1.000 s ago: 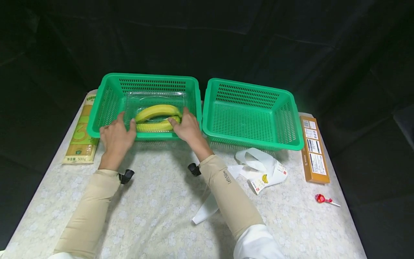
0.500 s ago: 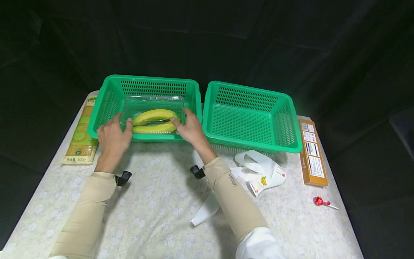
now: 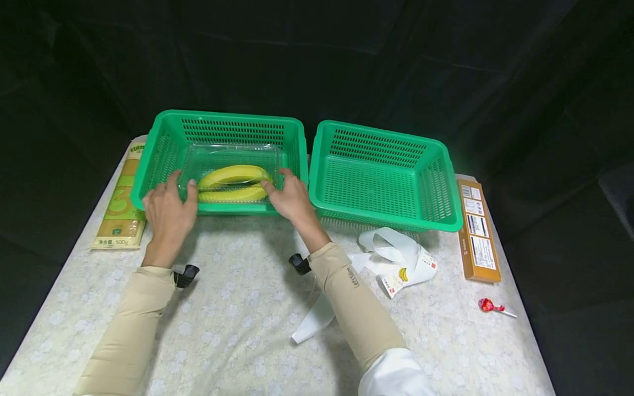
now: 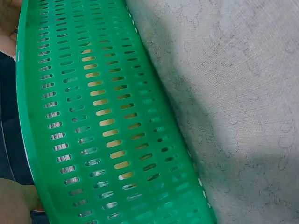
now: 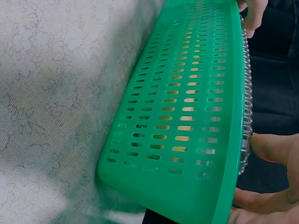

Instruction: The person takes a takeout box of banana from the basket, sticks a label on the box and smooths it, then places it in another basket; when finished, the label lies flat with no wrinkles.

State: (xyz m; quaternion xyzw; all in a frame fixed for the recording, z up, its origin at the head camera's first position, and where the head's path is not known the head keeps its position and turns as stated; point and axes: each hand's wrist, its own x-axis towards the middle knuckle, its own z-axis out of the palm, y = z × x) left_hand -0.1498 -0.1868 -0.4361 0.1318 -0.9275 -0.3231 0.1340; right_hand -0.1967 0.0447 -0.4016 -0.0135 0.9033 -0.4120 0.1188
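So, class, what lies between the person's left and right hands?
Bananas and a clear plastic container lie between the left hand and the right hand, within the left green basket; the head view shows this.

The left forearm (image 3: 124, 324) and right forearm (image 3: 364, 308) reach forward in tan sleeves, the right one slanting inward below a white cuff (image 3: 396, 374). The left hand (image 3: 170, 217) shows its back, thumb parted from bent fingers; the right hand (image 3: 293, 202) angles inward, thumb and forefinger spread in a pinch.
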